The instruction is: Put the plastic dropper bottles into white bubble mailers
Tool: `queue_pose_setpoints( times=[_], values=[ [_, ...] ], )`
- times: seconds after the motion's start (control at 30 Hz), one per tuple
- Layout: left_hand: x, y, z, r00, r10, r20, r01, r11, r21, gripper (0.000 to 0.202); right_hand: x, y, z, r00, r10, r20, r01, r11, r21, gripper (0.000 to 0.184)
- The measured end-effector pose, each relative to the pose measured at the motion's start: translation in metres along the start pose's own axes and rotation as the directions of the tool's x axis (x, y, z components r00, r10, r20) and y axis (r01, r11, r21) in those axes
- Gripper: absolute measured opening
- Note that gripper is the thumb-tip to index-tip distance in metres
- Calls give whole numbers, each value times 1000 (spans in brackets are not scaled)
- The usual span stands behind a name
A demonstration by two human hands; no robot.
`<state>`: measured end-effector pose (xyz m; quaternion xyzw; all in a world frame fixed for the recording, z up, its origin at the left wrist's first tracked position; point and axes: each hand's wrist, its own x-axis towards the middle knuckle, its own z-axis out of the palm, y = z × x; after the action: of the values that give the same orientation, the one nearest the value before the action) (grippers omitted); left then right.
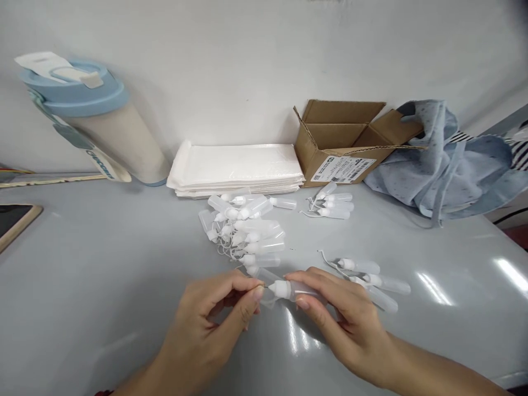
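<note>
My right hand [340, 316] grips a small translucent squeeze bottle [303, 290] with a white cap, held sideways just above the table. The bottle's nozzle points left, towards my left hand [225, 316]. A thin dark needle [266, 286] juts from the nozzle, and my left thumb and forefinger pinch its end. Whether a tiny cap is between those fingertips is hidden. Just beyond my hands lies a heap of similar bottles [259, 228] with white caps and thin white straps. Several more bottles [388, 283] lie to the right of my right hand.
Another small group of bottles [336, 204] lies before an open cardboard box [350, 165]. Flat white packets [239, 170] are stacked by the wall. A blue-lidded tumbler [111, 126] stands left, with a phone-like device [18, 223] at the edge. Blue fabric [445, 170] is bunched at right.
</note>
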<state>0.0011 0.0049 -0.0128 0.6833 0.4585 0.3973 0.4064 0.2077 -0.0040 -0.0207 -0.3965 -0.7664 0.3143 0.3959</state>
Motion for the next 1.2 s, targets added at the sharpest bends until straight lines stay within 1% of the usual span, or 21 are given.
queue_pose_setpoints(
  times=[0.07, 0.2, 0.27, 0.3, 0.4, 0.47, 0.63, 0.8, 0.9, 0.97, 1.03, 1.13, 1.2],
  values=[
    [0, 0, 0, 1000, -11, 6, 11, 1000, -17, 17, 0, -1, -1, 1000, 1, 4, -1, 1000, 5, 25],
    [-2, -2, -1, 995, -69, 66, 75, 994, -82, 15, 0, -2, -4, 999, 34, 43, -35, 999, 29, 23],
    [-2, -2, -1, 994, -88, 61, 93, 991, -99, 15, 1, -3, -6, 998, 42, 40, -43, 999, 32, 23],
    [-2, -1, -1, 995, -91, 39, 95, 990, -101, 16, 2, -3, -7, 999, 39, 32, -40, 999, 31, 24],
    [-1, 0, -2, 995, -83, -55, 78, 993, -83, 18, 4, -4, -9, 999, 31, 12, -32, 999, 31, 26],
    [0, 1, -3, 995, -62, -81, 58, 997, -57, 16, 5, -4, -9, 999, 32, 12, -32, 999, 36, 26],
    [-1, 3, -5, 999, -12, -49, 11, 1000, -17, 14, 3, -3, -8, 998, 54, 36, -55, 998, 24, 21],
    [-1, 2, -1, 999, 24, -42, -22, 999, 49, 16, 2, 0, -6, 997, 54, 60, -56, 998, 19, 23],
    [1, 1, 0, 998, 45, -39, -43, 997, 65, 15, 1, 0, -5, 997, 47, 66, -47, 999, 9, 20],
    [2, 1, 0, 997, 67, -34, -64, 995, 77, 14, 2, 1, -5, 994, 67, 85, -68, 998, 0, 19],
    [2, 0, 0, 997, 74, -33, -71, 995, 70, 14, 2, 2, -5, 992, 77, 102, -77, 997, -6, 19],
    [-1, -1, 0, 997, 70, -36, -67, 996, 62, 14, 2, 3, -5, 991, 52, 124, -51, 999, -7, 22],
    [-1, -2, -1, 996, 87, -27, -84, 993, 78, 14, 2, 3, -6, 990, 37, 139, -36, 999, -12, 24]
  ],
)
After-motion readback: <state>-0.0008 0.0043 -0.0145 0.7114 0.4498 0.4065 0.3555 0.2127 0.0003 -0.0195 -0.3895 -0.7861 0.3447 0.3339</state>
